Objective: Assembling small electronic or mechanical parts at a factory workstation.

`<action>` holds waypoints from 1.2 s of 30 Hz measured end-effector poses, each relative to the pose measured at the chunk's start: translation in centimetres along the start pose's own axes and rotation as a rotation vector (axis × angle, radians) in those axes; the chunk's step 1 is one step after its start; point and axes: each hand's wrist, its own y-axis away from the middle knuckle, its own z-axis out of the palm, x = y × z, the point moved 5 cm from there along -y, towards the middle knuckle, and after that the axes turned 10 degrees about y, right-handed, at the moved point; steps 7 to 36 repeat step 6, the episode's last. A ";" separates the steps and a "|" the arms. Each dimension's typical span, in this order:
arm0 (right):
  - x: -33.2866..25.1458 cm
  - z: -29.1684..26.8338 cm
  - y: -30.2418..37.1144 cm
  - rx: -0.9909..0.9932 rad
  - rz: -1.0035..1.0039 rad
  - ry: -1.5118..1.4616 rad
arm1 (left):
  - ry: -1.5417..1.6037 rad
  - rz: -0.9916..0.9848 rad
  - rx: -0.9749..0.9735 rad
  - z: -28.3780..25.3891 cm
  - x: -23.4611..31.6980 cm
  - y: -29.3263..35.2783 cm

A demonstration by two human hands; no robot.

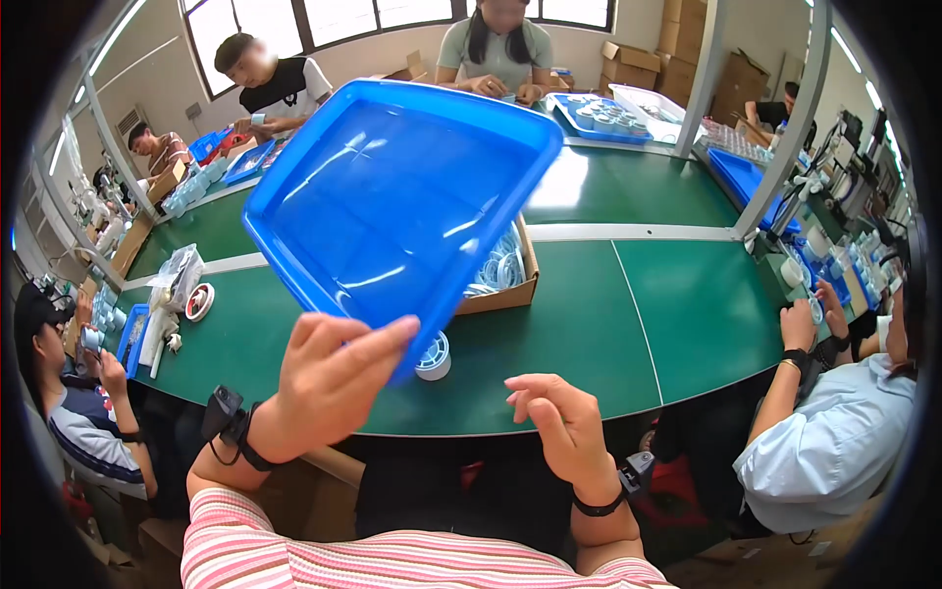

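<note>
A shallow blue plastic tray (392,187) hangs tilted in the air above the table, with nothing in it. My left hand (339,378) grips its near corner, the fingers over the rim. My right hand (561,422) is apart from the tray near the table's front edge, its fingers loosely curved and holding nothing. Just beyond the held corner, a white round plastic part (434,358) with a spoked top stands on the green table. Partly hidden by the tray, a cardboard box (510,296) holds pale ring-shaped pieces (502,267).
The green table (549,339) has a metal strip (628,233) across its middle. At left lie a tape roll (200,301) and a plastic bag (179,273). A tray of white round parts (601,118) stands at the far side. Co-workers sit left, right and opposite.
</note>
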 end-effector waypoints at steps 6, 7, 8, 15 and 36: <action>3.4 -1.6 0.3 0.056 0.155 0.216 | -0.221 -0.273 -0.004 -0.9 -6.9 3.6; 3.4 -1.6 0.3 0.056 0.155 0.216 | -0.221 -0.273 -0.004 -0.9 -6.9 3.6; 3.4 -1.6 0.3 0.056 0.155 0.216 | -0.221 -0.273 -0.004 -0.9 -6.9 3.6; 3.4 -1.6 0.3 0.056 0.155 0.216 | -0.221 -0.273 -0.004 -0.9 -6.9 3.6; 3.4 -1.6 0.3 0.056 0.155 0.216 | -0.221 -0.273 -0.004 -0.9 -6.9 3.6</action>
